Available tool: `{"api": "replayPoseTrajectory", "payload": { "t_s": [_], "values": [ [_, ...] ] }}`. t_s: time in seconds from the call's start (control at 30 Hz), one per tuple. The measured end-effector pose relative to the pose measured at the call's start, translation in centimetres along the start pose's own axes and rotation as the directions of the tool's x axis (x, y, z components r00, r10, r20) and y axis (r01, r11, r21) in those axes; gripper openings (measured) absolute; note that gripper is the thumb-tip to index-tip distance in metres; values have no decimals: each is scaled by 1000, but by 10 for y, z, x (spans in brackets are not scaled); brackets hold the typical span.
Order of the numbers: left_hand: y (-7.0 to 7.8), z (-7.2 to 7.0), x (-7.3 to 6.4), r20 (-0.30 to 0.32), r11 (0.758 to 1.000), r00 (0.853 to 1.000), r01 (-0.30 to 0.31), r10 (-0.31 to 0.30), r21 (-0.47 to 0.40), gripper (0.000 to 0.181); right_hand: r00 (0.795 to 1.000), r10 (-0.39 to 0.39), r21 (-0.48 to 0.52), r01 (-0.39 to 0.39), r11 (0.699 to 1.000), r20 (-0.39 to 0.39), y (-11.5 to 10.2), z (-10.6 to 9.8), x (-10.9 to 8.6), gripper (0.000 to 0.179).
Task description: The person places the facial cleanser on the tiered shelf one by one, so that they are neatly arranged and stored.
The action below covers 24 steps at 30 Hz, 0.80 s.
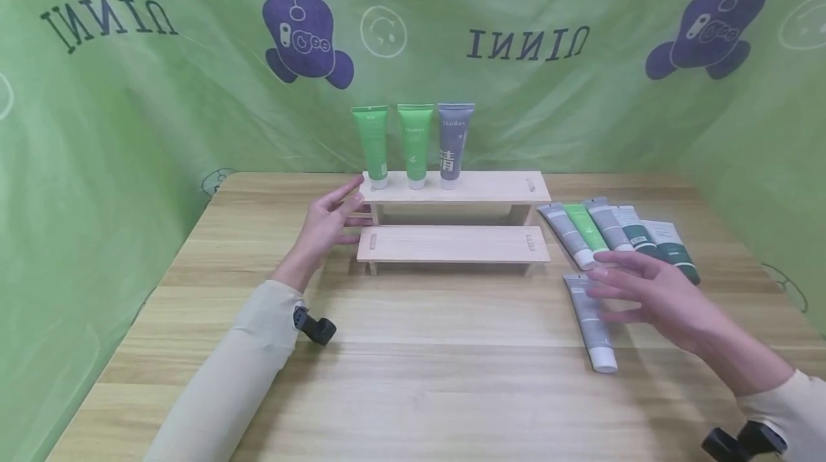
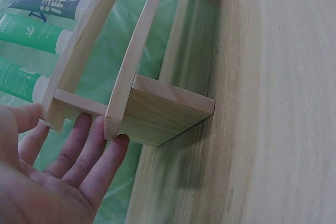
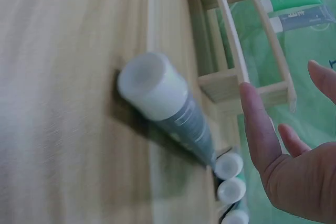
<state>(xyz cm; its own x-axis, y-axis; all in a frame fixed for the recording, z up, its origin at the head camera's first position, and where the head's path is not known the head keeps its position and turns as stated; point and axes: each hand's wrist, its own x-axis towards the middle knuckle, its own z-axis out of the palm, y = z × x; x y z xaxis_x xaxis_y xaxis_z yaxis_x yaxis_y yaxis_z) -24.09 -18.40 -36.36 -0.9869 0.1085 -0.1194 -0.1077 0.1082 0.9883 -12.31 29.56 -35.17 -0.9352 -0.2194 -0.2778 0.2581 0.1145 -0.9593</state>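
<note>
Fingers extended, the left hand touches the left edge of the wooden shelf; the right hand, spread and empty, hovers by a grey tube, near right. The far blue tube reads "清".

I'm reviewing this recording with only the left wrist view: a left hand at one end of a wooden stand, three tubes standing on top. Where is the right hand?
Observer: The right hand is beyond the other end of the wooden stand, nearest a gray tube lying on the table.
Reviewer: Is it gripping that tube?
Observer: No, the right wrist view shows its fingers extended, holding nothing.
Reviewer: Are other tubes lying there?
Observer: Yes, five more tubes lie side by side behind that one.
</note>
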Motion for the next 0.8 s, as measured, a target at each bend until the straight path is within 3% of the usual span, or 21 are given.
{"api": "replayPoseTrajectory", "payload": {
  "t_s": [0.17,0.4,0.8],
  "values": [
    [0,1,0,-1,1000,1000,8,-8,-8,48,998,56,43,-56,998,2,17,-11,-8,28],
    [-1,0,1,-3,1000,1000,7,-7,-11,49,997,66,67,-67,995,26,32,-23,-14,26],
    [0,1,0,-7,1000,1000,3,-3,-9,48,993,100,52,-103,993,61,46,-27,-14,25]
  ]
}}
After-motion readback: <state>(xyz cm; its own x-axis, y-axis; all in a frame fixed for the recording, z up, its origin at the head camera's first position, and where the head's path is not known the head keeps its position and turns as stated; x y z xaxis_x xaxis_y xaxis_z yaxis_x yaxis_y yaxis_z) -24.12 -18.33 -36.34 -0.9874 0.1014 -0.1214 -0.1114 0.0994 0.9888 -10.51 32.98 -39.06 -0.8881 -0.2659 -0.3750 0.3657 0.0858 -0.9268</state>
